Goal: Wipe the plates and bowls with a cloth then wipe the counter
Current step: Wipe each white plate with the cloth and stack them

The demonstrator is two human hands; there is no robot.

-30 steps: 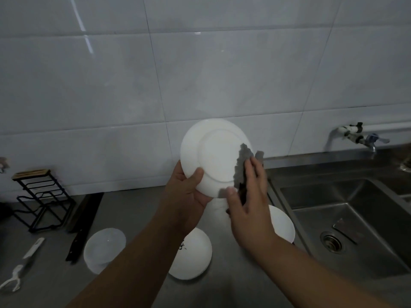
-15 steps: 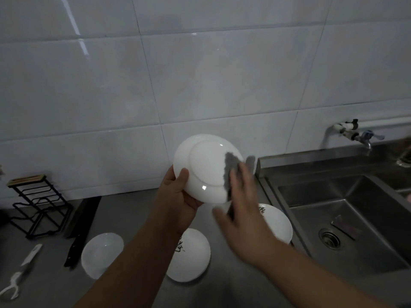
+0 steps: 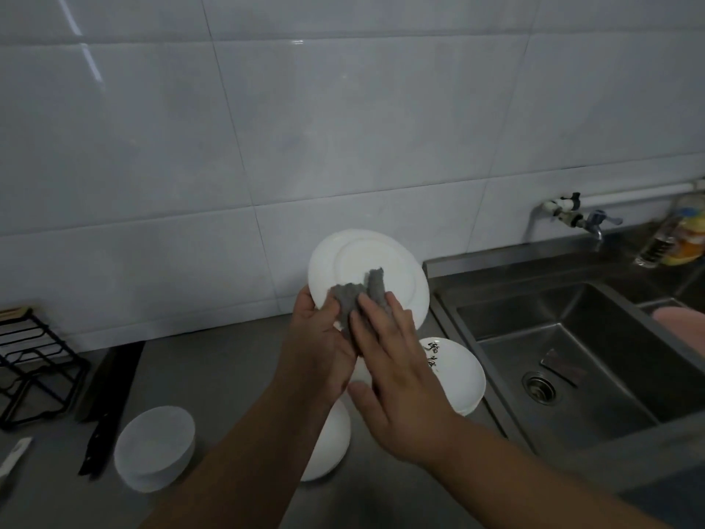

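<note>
A white plate (image 3: 377,265) is held up on edge above the counter, its underside facing me. My left hand (image 3: 316,337) grips its lower left rim. My right hand (image 3: 396,376) presses a grey cloth (image 3: 360,294) flat against the plate's lower part with straight fingers, the thumb spread out. The cloth partly covers my left thumb. On the steel counter (image 3: 213,379) below lie three white bowls upside down: one at the left (image 3: 156,448), one mostly hidden under my arms (image 3: 332,444), and one with black characters (image 3: 454,372) next to the sink.
A steel sink (image 3: 572,357) with a drain is at the right, a tap (image 3: 583,217) on the wall above it and a bottle (image 3: 683,238) on its ledge. A black knife (image 3: 110,395) and a black wire rack (image 3: 34,360) stand at the left.
My right hand has slid the cloth from the plate's right edge to its lower left, close to my left thumb. The plate still sits in my left hand.
</note>
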